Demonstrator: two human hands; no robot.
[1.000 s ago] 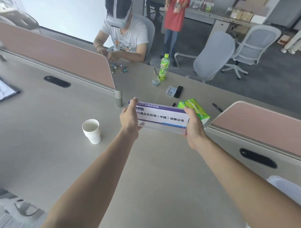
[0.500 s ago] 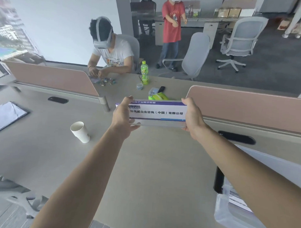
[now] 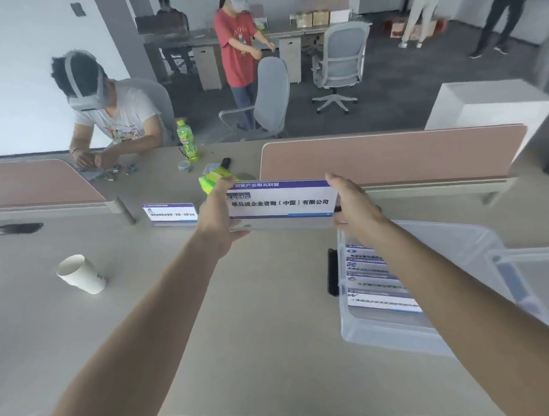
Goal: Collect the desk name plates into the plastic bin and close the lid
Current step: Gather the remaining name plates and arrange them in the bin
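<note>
I hold a white name plate (image 3: 281,203) with a purple top band above the desk. My left hand (image 3: 218,215) grips its left end and my right hand (image 3: 349,204) grips its right end. To the right, a clear plastic bin (image 3: 387,331) stands open on the desk, with several name plates (image 3: 374,284) lying inside, partly hidden by my right forearm. Its clear lid (image 3: 523,272) rests over the bin's right side. Another name plate (image 3: 170,213) stands on the desk left of my left hand.
A stack of white paper cups (image 3: 81,274) leans at the left. A green packet (image 3: 215,179), a green bottle (image 3: 187,139) and small items sit behind the held plate. Pink dividers (image 3: 393,156) cross the desk. A seated person (image 3: 111,118) works opposite; others stand beyond among office chairs.
The view has swung right, bringing the open bin and its plates fully into sight. The held plate has moved right toward the bin, and a second plate on the desk is now visible.
</note>
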